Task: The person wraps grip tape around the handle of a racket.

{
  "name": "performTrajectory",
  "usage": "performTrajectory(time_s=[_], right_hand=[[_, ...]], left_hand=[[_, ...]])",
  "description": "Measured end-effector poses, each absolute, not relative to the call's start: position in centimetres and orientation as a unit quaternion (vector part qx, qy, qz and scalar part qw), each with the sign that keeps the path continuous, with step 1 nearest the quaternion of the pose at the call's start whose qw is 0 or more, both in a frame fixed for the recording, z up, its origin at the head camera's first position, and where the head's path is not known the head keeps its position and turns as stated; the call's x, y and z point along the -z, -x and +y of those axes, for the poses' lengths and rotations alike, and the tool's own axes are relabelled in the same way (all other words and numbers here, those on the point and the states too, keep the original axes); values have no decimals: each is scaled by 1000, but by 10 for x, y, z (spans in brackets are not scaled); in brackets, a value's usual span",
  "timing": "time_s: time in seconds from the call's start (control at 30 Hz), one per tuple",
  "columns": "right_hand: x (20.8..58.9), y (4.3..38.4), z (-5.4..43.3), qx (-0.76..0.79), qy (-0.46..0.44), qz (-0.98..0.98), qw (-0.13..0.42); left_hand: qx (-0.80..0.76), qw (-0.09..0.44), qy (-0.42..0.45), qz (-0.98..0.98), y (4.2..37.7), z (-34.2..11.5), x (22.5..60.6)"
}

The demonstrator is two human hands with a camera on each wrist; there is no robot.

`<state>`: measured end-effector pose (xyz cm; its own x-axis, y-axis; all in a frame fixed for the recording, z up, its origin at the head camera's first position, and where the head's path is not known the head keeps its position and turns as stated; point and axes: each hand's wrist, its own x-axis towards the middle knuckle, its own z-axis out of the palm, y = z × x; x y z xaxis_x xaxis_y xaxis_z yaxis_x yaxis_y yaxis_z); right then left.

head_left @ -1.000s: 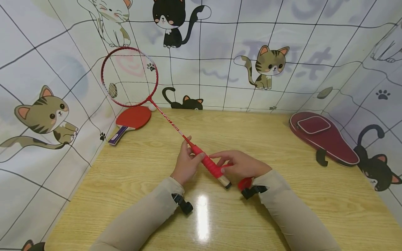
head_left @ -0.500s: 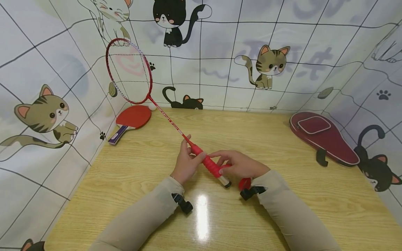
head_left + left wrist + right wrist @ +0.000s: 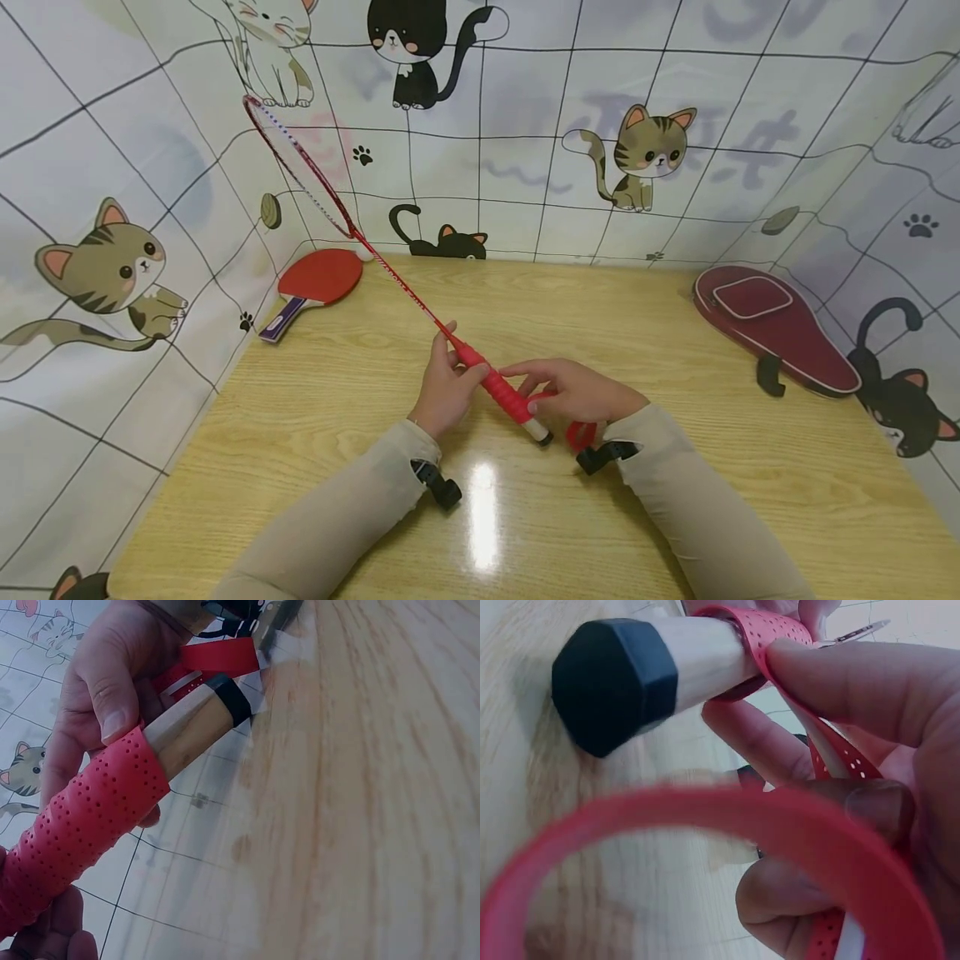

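A red badminton racket [image 3: 397,280] slants over the table, its head seen nearly edge-on at the upper left. My left hand [image 3: 442,392] holds its handle at the upper part of the wound red perforated grip tape [image 3: 498,387]. Near the butt, my right hand [image 3: 581,393] presses its thumb on the last turn of tape and grips the loose length in its curled fingers. A loop of that loose tape [image 3: 705,804] hangs close to the right wrist camera. Below the winding, pale bare wood [image 3: 187,731] shows, ending in a black butt cap [image 3: 615,686].
A red table tennis bat [image 3: 322,277] lies at the table's back left, with a white ball [image 3: 364,255] beside it. At the right stands a dark red bat case [image 3: 772,329] against the cat-patterned wall cloth. The wooden table [image 3: 360,517] stretches under both arms.
The racket has turned about its long axis, so its round head has narrowed to nearly edge-on. Both hands stay in almost the same place on the handle.
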<state>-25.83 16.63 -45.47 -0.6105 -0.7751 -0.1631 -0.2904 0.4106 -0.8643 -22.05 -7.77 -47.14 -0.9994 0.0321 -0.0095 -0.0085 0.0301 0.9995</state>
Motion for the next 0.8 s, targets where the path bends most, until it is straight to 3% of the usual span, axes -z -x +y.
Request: performTrajectory(time_s=[0.2,0.8], right_hand=[[455,255,163,436,311,787,306],[456,259,167,428,324,789,298]], left_hand=[[-695,17,-1,718,220,-78,470],[-686,24,-3,727,219,-77,468]])
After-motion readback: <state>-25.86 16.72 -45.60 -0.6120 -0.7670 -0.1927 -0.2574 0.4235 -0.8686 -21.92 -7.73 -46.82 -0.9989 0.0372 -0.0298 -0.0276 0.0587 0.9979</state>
